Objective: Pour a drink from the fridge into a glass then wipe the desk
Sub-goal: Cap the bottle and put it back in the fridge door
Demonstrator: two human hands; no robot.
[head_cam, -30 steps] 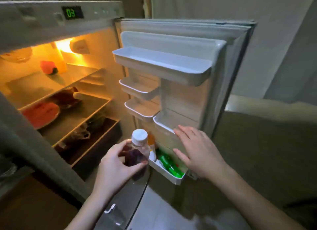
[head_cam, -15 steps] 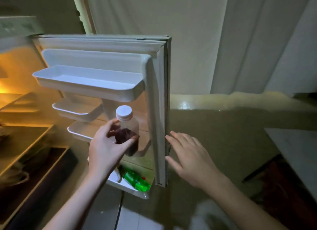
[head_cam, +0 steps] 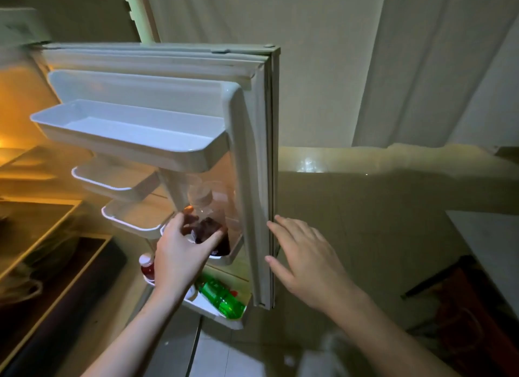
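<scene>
I have the drink bottle [head_cam: 208,225] in my left hand [head_cam: 179,253], fingers wrapped round its dark lower half, its pale cap blurred above; it sits in front of the door's lower shelves, just inside the open fridge door [head_cam: 252,163]. My right hand [head_cam: 306,261] is released, fingers spread flat, their tips at the door's outer edge, holding nothing.

The step, as I judge it, is to bring the bottle clear and swing the door shut. To do it well I want the bottle drawn back toward me and kept upright before the right hand pushes, so the door's white shelves [head_cam: 129,132] don't catch my wrist. A flat push on the edge should do; fingers must stay off the seal side.

Below my left hand a green bottle [head_cam: 222,298] lies on its side in the bottom door rack, and a small red bottle [head_cam: 147,267] stands beside it. The fridge interior [head_cam: 33,180] glows amber at left, its contents too blurred to name. The room is dim: pale wall [head_cam: 323,81], tiled floor [head_cam: 224,354], and a light tabletop corner [head_cam: 494,242] at right. No glass shows yet.
</scene>
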